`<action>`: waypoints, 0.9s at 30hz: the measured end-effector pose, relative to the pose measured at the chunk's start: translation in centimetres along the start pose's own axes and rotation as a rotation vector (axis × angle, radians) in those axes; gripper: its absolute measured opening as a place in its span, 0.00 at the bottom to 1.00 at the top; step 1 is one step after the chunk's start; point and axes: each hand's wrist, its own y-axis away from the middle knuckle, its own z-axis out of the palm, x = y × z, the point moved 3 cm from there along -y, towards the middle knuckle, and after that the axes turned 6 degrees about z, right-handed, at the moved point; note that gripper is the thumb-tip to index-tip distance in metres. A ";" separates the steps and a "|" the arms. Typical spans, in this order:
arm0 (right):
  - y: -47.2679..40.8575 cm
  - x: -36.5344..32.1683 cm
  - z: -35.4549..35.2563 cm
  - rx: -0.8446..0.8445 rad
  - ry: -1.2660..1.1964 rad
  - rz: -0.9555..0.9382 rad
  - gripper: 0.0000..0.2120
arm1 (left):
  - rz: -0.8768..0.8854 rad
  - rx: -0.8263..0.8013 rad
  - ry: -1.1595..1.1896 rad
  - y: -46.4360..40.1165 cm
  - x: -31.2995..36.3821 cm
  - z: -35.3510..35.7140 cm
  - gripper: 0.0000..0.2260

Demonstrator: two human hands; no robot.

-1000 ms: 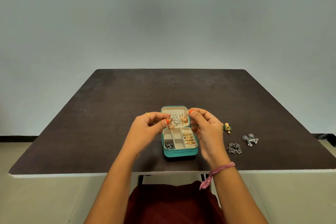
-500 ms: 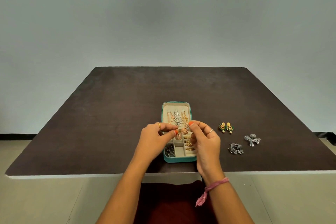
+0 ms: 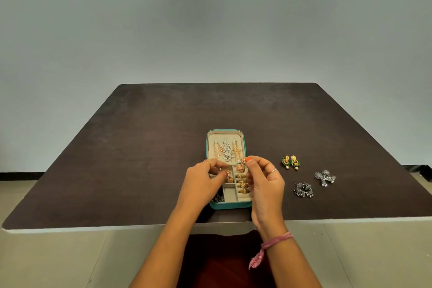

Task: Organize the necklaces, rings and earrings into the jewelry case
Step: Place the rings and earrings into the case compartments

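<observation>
Lowered since earlier: both hands, now over open teal jewelry case (image 3: 230,205) at frame centre. Left hand (image 3: 203,182) pinching gold dome earring (image 3: 229,176); right hand (image 3: 265,180) pinching second one (image 3: 240,168). Loose earring pairs (image 3: 290,162) lying right on dark table (image 3: 140,159).

bare table (image 3: 140,159) left of jewelry case (image 3: 230,205), three earring pairs (image 3: 290,162) scattered right, both hands (image 3: 202,182) crowding its compartments

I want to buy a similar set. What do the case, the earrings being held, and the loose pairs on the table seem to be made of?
Jewelry case: teal outside, likely faux leather; cream matte lining, velvet-like. Held earrings: gold-toned metal, shiny domes, one pinched in each hand. Green and gold pair: yellow metal with green parts and pale beads, perhaps enamel. Two silver pairs: dark grey, dull metal, seemingly oxidised.
</observation>
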 end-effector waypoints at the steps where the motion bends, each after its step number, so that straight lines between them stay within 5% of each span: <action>1: 0.0 0.1 -0.1 0.004 -0.002 0.004 0.03 | 0.002 -0.010 -0.011 -0.1 0.0 0.0 0.06; 14: -0.1 -0.2 -0.2 -0.021 0.037 -0.003 0.03 | 0.056 -0.065 -0.253 -1.4 -0.8 0.4 0.06; 21: -0.4 0.1 0.3 -0.103 0.195 -0.015 0.06 | 0.061 0.234 0.026 -0.2 -1.2 -1.1 0.07; 27: -0.2 -0.6 0.8 -0.168 0.414 -0.018 0.09 | -0.017 0.271 0.052 0.9 -3.2 -0.2 0.13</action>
